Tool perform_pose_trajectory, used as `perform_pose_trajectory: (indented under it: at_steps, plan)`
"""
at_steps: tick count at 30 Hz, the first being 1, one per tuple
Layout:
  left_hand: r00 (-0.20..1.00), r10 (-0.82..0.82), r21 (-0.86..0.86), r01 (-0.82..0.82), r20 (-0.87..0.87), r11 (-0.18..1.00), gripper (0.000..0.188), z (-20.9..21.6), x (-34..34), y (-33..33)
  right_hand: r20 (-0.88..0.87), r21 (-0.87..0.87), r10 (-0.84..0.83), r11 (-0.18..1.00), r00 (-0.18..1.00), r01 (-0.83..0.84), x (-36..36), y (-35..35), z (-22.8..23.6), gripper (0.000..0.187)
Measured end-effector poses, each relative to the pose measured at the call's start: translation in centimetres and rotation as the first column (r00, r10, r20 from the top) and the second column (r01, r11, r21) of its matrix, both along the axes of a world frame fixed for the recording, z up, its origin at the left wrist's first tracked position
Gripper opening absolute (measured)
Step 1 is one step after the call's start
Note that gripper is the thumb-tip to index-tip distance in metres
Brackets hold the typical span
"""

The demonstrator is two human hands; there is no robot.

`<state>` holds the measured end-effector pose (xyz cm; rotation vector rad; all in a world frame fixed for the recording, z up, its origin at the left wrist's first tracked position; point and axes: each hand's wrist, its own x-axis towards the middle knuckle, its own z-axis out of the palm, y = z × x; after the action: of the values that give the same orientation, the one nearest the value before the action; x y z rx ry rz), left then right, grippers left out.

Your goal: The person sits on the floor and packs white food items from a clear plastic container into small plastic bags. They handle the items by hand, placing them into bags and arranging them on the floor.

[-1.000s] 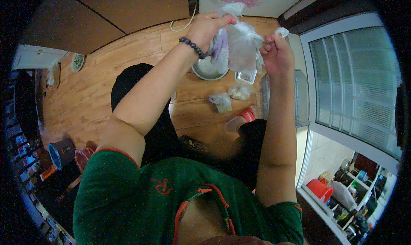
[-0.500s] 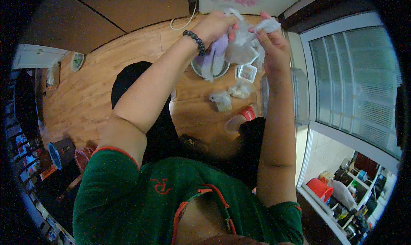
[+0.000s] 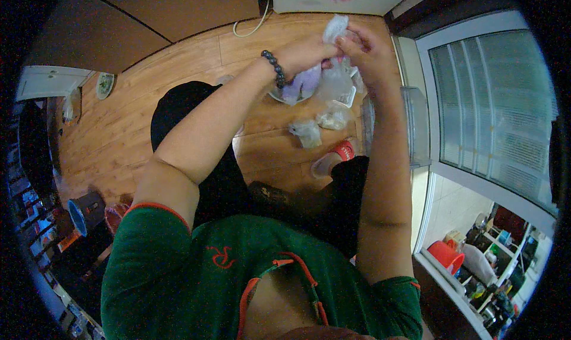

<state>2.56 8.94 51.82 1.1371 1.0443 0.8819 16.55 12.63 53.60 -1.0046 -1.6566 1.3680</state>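
Note:
Both of my hands meet over the floor at the far centre, gripping the gathered neck of a thin clear plastic bag (image 3: 335,85). My left hand (image 3: 304,56), with a dark bead bracelet at its wrist, is closed on the neck. Fingers of my right hand (image 3: 364,47) pinch the bag close beside it, and the bunched top sticks up above them. Below my left hand a lavender cloth-like thing (image 3: 302,85) shows at a round pale basin (image 3: 277,96), partly hidden. A white plastic tray (image 3: 346,96) is at the hanging bag; whether it is inside, I cannot tell.
Two small filled plastic bags (image 3: 306,132) (image 3: 334,117) lie on the wooden floor nearer me. My foot in a red-strapped slipper (image 3: 344,150) is close by. A clear plastic bin (image 3: 417,127) stands at the right, beside a glazed door (image 3: 493,96). Brown cabinets (image 3: 196,13) line the back.
My hands have come together from apart, and the bag's loose top is now bunched between them. The lavender thing hangs less far down, and the white tray is more covered.

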Motion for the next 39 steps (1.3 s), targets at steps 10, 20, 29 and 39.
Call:
perform_pose_trajectory:
  at_steps: [10, 20, 29, 39]
  plan:
    - [0.991, 0.123, -0.227, -0.132, -0.053, 0.965, 0.023, -2.0, -4.6, 1.8, -0.252, -0.210, -0.234, 0.960, 0.939, 0.183, 8.9, 3.3, 4.9, 0.012]
    - [0.973, 0.227, -0.105, -0.223, 0.034, 0.969, 0.021, 0.7, -2.0, 0.6, 0.031, 0.054, -0.019, 0.998, 0.999, 0.017, 2.0, 0.1, -1.2, 0.023]
    - [0.957, 0.286, -0.105, -0.280, 0.042, 0.954, 0.022, 0.4, -3.1, 0.5, -0.030, -0.358, 0.026, 0.933, 0.999, -0.035, 2.4, 1.3, -0.6, 0.012]
    - [0.952, 0.305, -0.118, -0.301, 0.010, 0.946, 0.020, 1.1, -4.4, 0.4, -0.257, -0.412, -0.020, 0.907, 0.966, -0.090, 1.5, 1.3, -0.8, 0.011]
